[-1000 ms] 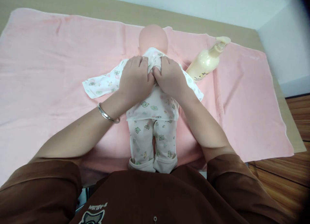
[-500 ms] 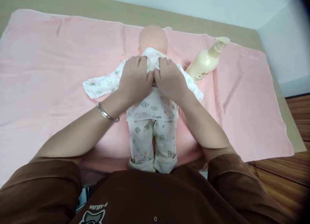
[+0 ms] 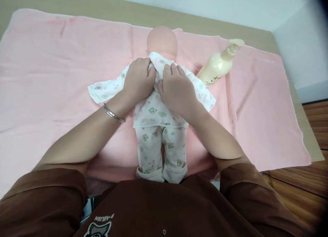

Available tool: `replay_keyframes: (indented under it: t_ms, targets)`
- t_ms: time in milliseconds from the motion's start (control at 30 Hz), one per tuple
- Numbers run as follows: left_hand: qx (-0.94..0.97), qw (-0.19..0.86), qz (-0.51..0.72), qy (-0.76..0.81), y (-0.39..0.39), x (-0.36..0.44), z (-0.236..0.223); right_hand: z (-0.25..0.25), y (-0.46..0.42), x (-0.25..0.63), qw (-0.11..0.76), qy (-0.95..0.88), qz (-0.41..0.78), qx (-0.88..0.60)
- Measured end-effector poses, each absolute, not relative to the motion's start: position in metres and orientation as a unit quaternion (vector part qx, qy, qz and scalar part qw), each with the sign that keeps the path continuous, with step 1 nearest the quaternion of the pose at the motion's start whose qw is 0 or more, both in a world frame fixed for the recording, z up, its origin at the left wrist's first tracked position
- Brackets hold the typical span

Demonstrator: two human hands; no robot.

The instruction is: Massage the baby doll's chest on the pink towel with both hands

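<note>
Seen from my head camera, my left hand (image 3: 138,81) curves over the gathered neckline of the printed cotton baby top (image 3: 160,110), though I cannot tell whether it pinches the cloth. My right hand (image 3: 178,90) lies open on the chest, its fingers (image 3: 174,71) spread. The baby doll (image 3: 162,42) lies between and under my hands, its bare head just beyond them. It looks light and soft-bodied; the thin cotton should slide easily, so the torso seems the surest hold. Beyond my right hand, a pump bottle of lotion (image 3: 217,67) lies on the pink towel (image 3: 51,76).

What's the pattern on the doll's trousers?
The doll's trousers are white with small green bear faces, in the head view.
</note>
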State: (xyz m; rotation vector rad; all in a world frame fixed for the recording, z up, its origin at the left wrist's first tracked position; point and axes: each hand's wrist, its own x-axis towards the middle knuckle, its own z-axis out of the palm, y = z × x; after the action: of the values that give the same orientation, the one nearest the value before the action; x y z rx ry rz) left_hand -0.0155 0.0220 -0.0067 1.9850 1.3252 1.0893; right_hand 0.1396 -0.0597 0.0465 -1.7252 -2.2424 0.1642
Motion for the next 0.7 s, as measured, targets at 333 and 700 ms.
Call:
replay_keyframes:
  t_ms: [333, 700]
  targets:
    - [0.781, 0.171, 0.376, 0.467, -0.030, 0.002, 0.007, 0.039, -0.009, 0.177, 0.163, -0.721, 0.154, -0.656]
    - [0.736, 0.207, 0.351, 0.540, -0.001, -0.002, 0.011, 0.051, -0.059, 0.145, 0.141, -0.784, 0.048, -0.603]
